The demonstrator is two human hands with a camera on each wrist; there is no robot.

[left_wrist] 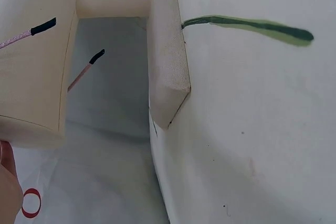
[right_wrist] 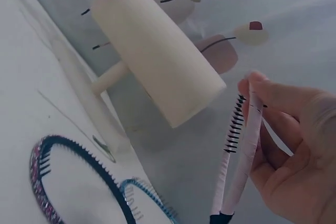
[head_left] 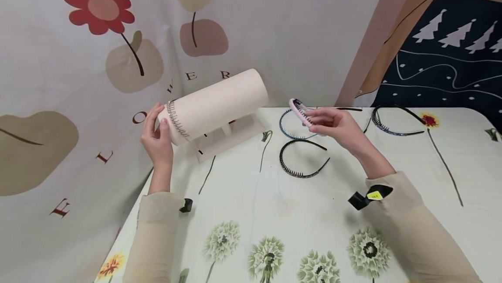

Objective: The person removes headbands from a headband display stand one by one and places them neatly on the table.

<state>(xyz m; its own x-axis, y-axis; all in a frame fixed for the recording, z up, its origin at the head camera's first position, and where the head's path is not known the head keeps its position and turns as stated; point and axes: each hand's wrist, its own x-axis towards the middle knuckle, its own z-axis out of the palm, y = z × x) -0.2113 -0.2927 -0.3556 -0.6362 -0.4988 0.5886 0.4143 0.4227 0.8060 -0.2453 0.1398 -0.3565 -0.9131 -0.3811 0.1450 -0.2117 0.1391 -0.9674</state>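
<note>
A cream cylindrical headband stand (head_left: 221, 100) has a short post and a flat base (head_left: 247, 132). Around the cylinder's left end sits a toothed headband (head_left: 175, 119); dark headband tips (left_wrist: 43, 26) show in the left wrist view. My left hand (head_left: 157, 137) grips that end of the stand, thumb on the near side. To the right of the stand, my right hand (head_left: 339, 128) pinches a pale pink toothed headband (head_left: 300, 110), held up above the table. In the right wrist view, the pink headband (right_wrist: 247, 156) hangs from thumb and fingers, black tips downward.
On the flower-printed table, a blue headband (head_left: 286, 130) lies partly behind my right hand. A black headband (head_left: 292, 172) lies nearer me, and another black headband (head_left: 396, 132) farther right. A printed cloth (head_left: 298, 25) hangs behind the table.
</note>
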